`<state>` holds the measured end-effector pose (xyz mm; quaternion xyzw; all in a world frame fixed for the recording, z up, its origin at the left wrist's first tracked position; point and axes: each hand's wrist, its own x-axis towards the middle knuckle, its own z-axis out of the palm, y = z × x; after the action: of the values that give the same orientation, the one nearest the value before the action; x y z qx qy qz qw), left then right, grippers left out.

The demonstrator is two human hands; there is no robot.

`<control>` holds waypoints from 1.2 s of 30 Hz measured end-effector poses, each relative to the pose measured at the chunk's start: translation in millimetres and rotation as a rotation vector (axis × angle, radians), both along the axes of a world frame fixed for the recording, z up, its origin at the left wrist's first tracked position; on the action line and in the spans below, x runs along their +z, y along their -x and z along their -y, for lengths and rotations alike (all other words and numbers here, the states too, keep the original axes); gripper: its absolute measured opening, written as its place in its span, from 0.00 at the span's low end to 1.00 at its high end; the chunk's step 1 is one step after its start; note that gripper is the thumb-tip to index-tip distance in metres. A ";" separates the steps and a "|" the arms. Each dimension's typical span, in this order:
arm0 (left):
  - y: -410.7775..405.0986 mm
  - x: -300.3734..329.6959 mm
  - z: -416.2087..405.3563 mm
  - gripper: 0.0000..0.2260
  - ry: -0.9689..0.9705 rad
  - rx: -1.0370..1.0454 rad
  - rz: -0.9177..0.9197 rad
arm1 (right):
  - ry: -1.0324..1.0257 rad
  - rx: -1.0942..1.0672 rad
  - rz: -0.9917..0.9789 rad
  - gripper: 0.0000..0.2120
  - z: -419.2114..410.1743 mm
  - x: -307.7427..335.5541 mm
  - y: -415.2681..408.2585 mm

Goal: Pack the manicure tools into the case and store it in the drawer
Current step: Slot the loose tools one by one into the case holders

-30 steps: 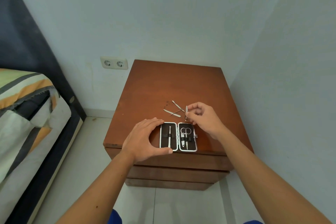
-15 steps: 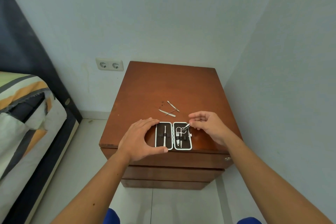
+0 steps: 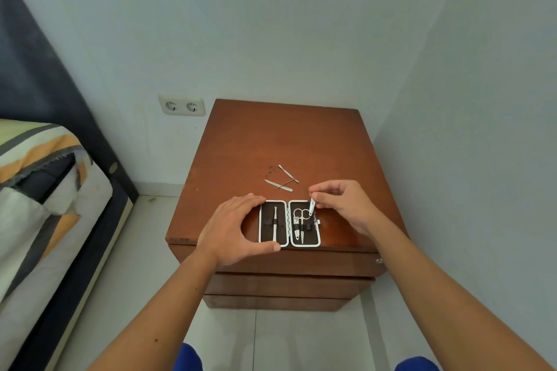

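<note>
An open manicure case (image 3: pixel 289 245) with a white rim and dark lining lies near the front edge of a brown nightstand (image 3: pixel 286 141). One thin tool sits in its left half, scissors (image 3: pixel 300 215) and another tool in its right half. My left hand (image 3: pixel 232 229) curls around the case's left side, thumb at its front edge. My right hand (image 3: pixel 343 205) pinches a small metal tool (image 3: pixel 312 207) over the right half's upper right corner. Three loose metal tools (image 3: pixel 283 182) lie on the top behind the case.
The nightstand has stacked drawers (image 3: pixel 289 283) at its front, with a small knob (image 3: pixel 379 261) at the right. A wall stands close on the right. A bed with striped bedding (image 3: pixel 39 190) is at the left, and a double wall socket (image 3: pixel 182 105) behind.
My right hand has carried the small metal tool from behind the case down over its right half. My left hand has stayed on the case's left side.
</note>
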<state>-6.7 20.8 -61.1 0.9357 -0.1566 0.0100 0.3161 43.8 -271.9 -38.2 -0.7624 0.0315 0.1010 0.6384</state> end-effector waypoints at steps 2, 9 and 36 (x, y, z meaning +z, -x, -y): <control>0.0 0.2 0.1 0.47 0.001 -0.004 0.006 | 0.038 0.040 0.005 0.09 -1.1 -1.6 2.3; 0.8 0.3 -0.4 0.47 -0.009 -0.002 -0.003 | 0.042 0.079 0.041 0.11 -2.0 -1.1 7.6; 2.2 0.0 0.6 0.47 -0.006 -0.010 0.001 | 0.601 0.170 0.415 0.14 -1.7 -18.7 39.7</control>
<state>-9.0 20.2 -61.1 0.9358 -0.1616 0.0085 0.3131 4.1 -270.1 -56.9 -0.9199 -0.1336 -0.0167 0.3683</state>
